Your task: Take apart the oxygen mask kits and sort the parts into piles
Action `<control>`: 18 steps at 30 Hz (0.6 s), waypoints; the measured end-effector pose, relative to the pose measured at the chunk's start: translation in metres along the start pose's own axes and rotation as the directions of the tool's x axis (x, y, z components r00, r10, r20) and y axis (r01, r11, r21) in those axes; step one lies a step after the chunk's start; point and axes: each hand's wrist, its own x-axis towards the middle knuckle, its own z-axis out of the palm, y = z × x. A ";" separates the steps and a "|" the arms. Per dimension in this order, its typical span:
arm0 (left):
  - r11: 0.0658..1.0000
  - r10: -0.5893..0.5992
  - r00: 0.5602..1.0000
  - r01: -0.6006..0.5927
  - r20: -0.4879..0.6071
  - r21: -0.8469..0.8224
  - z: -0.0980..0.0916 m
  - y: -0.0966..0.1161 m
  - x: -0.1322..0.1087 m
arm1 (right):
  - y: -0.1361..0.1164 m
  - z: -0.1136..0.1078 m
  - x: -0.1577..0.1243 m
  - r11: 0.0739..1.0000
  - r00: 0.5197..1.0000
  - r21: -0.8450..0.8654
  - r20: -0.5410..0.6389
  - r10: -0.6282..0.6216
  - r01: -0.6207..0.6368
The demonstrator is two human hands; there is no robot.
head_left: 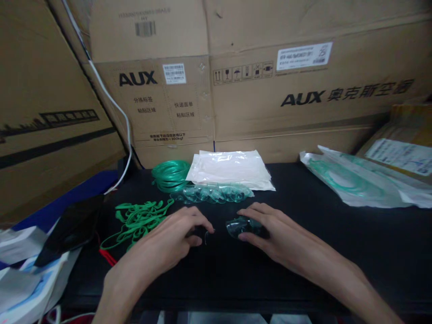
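Note:
My right hand [261, 225] grips a clear, green-tinted plastic mask [232, 228] just above the black table [216, 279], fingers on its far side and thumb on its near side. Left of it, my left hand [185, 227] is held with thumb and index finger apart. A thin curved sliver [205, 237] shows by that index fingertip, too small to name. Beyond both hands lies a row of nested clear masks [216, 193]. Green elastic straps [141, 218] are heaped beside my left wrist.
Coiled green tubing [171, 175] and a stack of white pouches [231, 168] stand at the back. Packed pouches with green tubing [347, 180] lie at the right. A dark phone-like slab [72, 225] and white boxes [22, 245] are at the left. Cardboard walls [249, 112] enclose the table.

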 end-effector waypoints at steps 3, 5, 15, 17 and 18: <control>1.000 0.026 0.999 -0.026 0.033 0.006 0.003 -0.001 0.007 | -0.005 0.000 0.004 0.999 1.000 0.038 -0.009 0.028 -0.028; 0.999 0.030 1.000 -0.030 0.010 0.012 0.003 0.001 0.013 | -0.008 -0.002 0.007 0.996 0.999 0.081 -0.003 0.040 -0.040; 0.987 0.135 0.977 -0.147 -0.166 -0.061 -0.002 0.024 0.018 | -0.012 -0.006 0.012 0.965 0.998 0.255 0.028 0.050 -0.056; 0.992 0.117 0.976 -0.124 -0.183 -0.028 0.000 0.024 0.019 | -0.014 -0.006 0.012 0.957 0.999 0.285 0.038 0.038 -0.047; 0.993 0.112 0.976 -0.117 -0.188 -0.014 0.001 0.024 0.019 | -0.015 -0.006 0.012 0.953 0.999 0.300 0.039 0.029 -0.040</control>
